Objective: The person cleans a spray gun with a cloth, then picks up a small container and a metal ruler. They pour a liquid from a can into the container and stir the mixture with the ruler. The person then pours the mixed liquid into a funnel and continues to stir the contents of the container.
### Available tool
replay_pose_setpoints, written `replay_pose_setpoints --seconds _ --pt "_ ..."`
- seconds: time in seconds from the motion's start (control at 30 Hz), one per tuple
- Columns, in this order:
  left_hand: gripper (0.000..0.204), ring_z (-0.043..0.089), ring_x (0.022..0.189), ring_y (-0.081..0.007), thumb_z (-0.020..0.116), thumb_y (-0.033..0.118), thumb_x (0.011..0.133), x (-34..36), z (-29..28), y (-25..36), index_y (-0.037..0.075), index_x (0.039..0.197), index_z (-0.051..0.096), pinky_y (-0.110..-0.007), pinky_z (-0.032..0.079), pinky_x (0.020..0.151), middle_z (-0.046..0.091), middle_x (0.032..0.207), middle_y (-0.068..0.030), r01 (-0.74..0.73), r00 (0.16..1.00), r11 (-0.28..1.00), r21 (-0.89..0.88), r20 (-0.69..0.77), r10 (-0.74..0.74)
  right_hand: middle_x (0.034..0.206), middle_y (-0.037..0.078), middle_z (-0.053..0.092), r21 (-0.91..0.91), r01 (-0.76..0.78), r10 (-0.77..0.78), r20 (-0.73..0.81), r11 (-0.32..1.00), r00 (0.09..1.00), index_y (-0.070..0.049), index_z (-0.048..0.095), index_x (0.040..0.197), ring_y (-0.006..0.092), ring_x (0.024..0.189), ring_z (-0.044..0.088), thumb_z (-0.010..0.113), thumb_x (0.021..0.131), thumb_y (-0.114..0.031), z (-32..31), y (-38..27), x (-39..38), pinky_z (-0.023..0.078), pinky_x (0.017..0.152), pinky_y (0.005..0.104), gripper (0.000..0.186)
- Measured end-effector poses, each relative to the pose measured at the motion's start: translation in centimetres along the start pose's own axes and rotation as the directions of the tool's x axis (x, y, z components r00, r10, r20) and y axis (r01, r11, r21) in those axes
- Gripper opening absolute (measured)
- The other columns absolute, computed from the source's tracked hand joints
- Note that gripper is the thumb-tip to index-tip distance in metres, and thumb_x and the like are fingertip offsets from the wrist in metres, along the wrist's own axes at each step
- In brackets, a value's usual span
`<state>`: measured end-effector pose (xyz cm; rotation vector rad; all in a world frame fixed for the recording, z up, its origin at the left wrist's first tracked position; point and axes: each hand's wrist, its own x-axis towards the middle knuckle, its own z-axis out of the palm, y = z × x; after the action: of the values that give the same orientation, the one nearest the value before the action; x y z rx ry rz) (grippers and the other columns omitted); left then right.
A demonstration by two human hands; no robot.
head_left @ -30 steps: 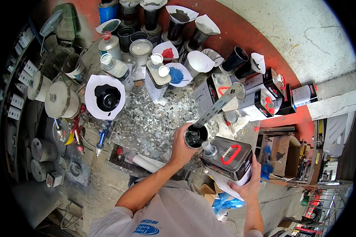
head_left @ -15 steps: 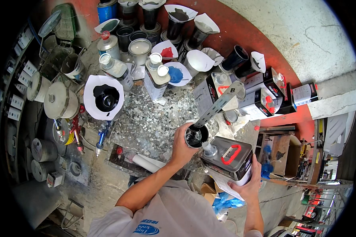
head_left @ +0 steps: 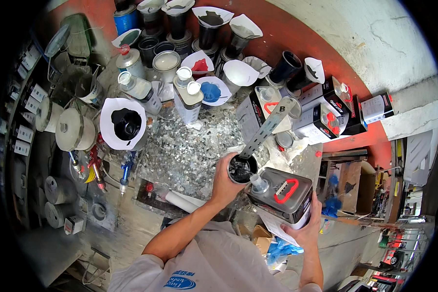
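My left hand (head_left: pixel 224 184) is wrapped round a dark cup (head_left: pixel 240 170) with black, wet-looking contents. A perforated metal mixing stick (head_left: pixel 266 132) stands in that cup, leaning up to the right. My right hand (head_left: pixel 304 228) grips a grey rectangular metal can (head_left: pixel 297 198) by its lower right side. On the can's top are a folded red handle (head_left: pixel 287 191) and a clear plastic spout (head_left: pixel 259 184). The can is tipped toward the cup, its spout at the cup's right rim. Whether liquid is flowing is hard to make out.
A paint-speckled bench (head_left: pixel 194 151) lies beyond my hands. Paper strainers and cups crowd its back, with a black-stained strainer (head_left: pixel 123 123) at left. White-capped containers (head_left: pixel 187 97) and several metal cans (head_left: pixel 319 121) stand around. Spray guns (head_left: pixel 126 170) hang at the left edge.
The view has shifted slightly. The can's spout remains beside the cup, and the surface inside the cup looks more disturbed. Both hands keep their holds.
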<state>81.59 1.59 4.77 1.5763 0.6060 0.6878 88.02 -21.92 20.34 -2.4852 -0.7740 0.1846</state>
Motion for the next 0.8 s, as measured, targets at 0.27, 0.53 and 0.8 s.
replay_pose_setpoints --seconds 0.27,0.53,0.8 --pt "0.089 0.059 0.111 -0.0215 0.09 0.003 0.062 -0.5 1.0 1.6 0.006 0.136 0.041 -0.034 0.048 0.097 0.057 0.123 -0.0092 0.026 0.991 0.999 -0.041 0.136 -0.02 0.147 0.016 0.04 0.543 -0.057 0.162 -0.148 0.838 0.976 0.001 0.016 0.154 0.0286 0.135 0.041 0.089 0.048 -0.013 1.7 5.9 -3.6 0.031 0.114 0.0394 0.13" --pt "0.088 0.056 0.116 -0.0178 0.088 -0.001 0.061 0.2 -1.2 6.0 0.006 0.136 0.042 -0.031 0.047 0.099 0.055 0.124 -0.0083 0.061 0.974 0.992 -0.109 0.224 -0.035 0.149 0.017 0.037 0.667 0.014 0.454 -0.522 0.745 0.722 -0.004 0.012 0.157 0.03 0.132 0.044 0.087 0.053 -0.012 0.7 13.9 -3.4 0.036 0.11 0.0402 0.128" --pt "0.086 0.057 0.116 -0.0181 0.087 -0.001 0.06 -1.2 -4.5 7.3 0.002 0.135 0.045 -0.033 0.045 0.102 0.057 0.126 -0.008 0.242 0.961 0.968 -0.066 0.153 -0.23 0.153 0.023 0.03 0.461 -0.171 0.492 -0.806 0.871 0.329 0.001 0.02 0.153 0.0326 0.14 0.031 0.088 0.06 -0.013 1.9 24.4 1.2 0.022 0.117 0.0416 0.116"
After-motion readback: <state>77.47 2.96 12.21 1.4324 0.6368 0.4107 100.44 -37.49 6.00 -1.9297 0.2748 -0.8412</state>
